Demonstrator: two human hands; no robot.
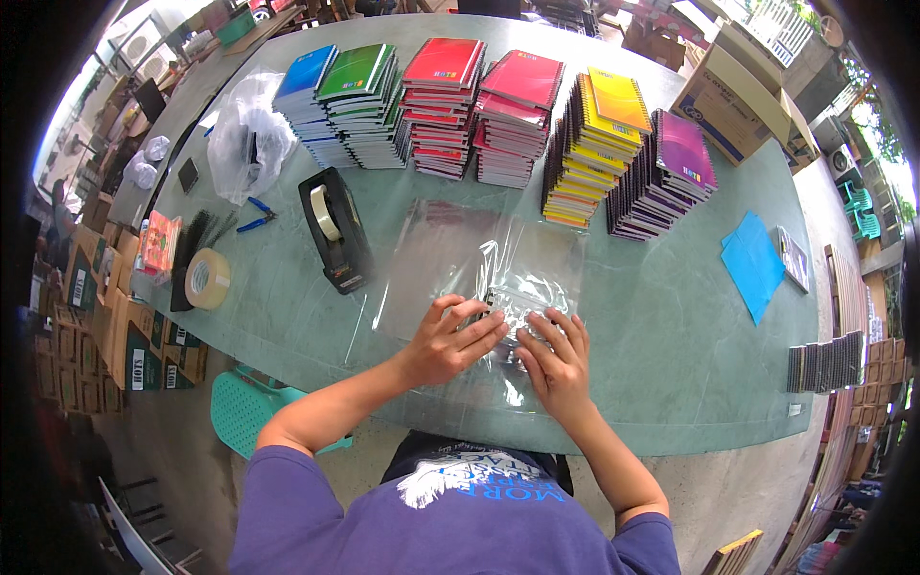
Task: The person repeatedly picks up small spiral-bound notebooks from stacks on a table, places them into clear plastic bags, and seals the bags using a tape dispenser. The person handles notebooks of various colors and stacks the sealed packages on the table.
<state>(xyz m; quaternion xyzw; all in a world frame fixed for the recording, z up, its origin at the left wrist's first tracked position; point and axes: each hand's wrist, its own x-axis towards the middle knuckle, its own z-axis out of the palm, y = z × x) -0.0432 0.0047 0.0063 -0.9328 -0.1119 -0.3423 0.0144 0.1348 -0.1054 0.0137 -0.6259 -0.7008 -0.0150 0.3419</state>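
Note:
A pile of clear plastic sleeves point(431, 254) lies on the table in front of me, shiny and creased near the middle. My left hand point(452, 340) rests on the plastic from the left, its fingers stretched out and touching a small crumpled part. Opposite it, my right hand point(558, 364) is spread with its fingertips on the same plastic. Between the hands a small dark strip shows by the left fingertips; its kind cannot be made out. Left of the sleeves stands a black tape dispenser point(347, 251) with a roll of clear tape.
Stacks of spiral notebooks line the far side: blue point(309, 72), green point(356, 72), red point(443, 62), yellow point(618, 101), purple point(682, 153). Blue pliers point(255, 222), a tape roll point(207, 279) and a plastic bag point(247, 144) lie left; blue sheets point(749, 264) and a carton point(733, 105) right.

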